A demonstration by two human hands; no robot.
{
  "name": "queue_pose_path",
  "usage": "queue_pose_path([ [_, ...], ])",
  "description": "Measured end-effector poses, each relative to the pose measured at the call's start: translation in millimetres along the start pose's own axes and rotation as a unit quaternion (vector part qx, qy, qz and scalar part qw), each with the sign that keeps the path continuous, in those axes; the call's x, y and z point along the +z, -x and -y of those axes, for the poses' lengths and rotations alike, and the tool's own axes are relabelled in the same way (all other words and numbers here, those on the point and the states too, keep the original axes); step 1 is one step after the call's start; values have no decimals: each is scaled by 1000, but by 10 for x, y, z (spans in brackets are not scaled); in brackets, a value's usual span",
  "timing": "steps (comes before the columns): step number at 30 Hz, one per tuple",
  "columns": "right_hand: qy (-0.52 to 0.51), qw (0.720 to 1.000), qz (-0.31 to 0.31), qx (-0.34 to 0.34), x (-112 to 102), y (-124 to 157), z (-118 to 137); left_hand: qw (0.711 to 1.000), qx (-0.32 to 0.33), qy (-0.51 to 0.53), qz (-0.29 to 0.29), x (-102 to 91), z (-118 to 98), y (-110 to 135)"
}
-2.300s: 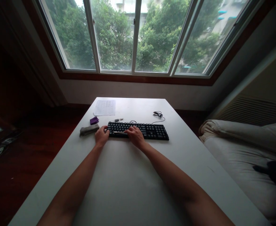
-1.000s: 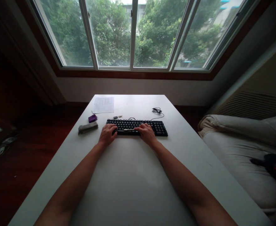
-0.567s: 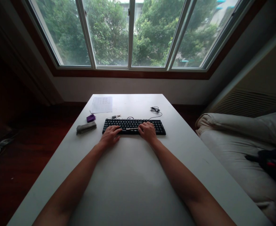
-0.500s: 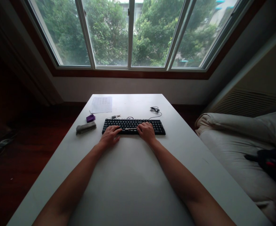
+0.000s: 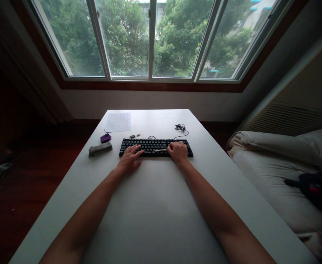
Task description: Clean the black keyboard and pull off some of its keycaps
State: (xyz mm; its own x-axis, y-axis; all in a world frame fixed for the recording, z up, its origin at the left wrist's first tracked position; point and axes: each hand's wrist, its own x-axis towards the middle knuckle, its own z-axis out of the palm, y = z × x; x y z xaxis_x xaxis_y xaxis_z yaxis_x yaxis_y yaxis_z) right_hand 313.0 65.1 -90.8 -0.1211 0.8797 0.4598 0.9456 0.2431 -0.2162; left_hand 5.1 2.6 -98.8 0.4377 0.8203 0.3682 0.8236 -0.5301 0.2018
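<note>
A black keyboard [image 5: 150, 146] lies across the white table. On its left end rests my left hand [image 5: 129, 157], fingers spread over the keys and thumb stretched out along the front edge. Over the right part of the keys, my right hand [image 5: 178, 151] is closed around a slim, light-coloured stick-like tool [image 5: 161, 150]. The tool points left, low over the keys or touching them; its exact kind is too small to make out. The keyboard's black cable [image 5: 180, 127] is bunched behind the right end.
Left of the keyboard lie a rolled grey cloth [image 5: 100, 149] and a small purple packet [image 5: 105, 138]. A printed sheet [image 5: 118, 121] is at the back left of the white table [image 5: 150, 205]. Behind the keyboard sits a small metal-tipped item [image 5: 135, 136]. A bed [image 5: 265, 165] stands right.
My right hand has moved right along the keyboard, carrying the slim tool with it. The fingers of my left hand have shifted slightly on the keys.
</note>
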Motion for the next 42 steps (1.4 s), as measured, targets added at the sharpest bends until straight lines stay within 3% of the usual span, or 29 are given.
queue_pose_path([
  [7,5,999,-42,-10,9,12,90,999,-33,-8,-31,19,110,7],
  [18,19,998,-47,26,-41,-113,-462,996,-66,8,-65,9,218,15],
  [26,18,998,-54,-6,10,-76,-286,994,-73,13,-76,33,277,27],
  [32,15,999,-12,34,-39,-129,-622,994,-79,23,-70,27,277,26],
  [42,-22,998,-16,53,-59,-133,-1005,993,-78,29,-79,55,324,30],
])
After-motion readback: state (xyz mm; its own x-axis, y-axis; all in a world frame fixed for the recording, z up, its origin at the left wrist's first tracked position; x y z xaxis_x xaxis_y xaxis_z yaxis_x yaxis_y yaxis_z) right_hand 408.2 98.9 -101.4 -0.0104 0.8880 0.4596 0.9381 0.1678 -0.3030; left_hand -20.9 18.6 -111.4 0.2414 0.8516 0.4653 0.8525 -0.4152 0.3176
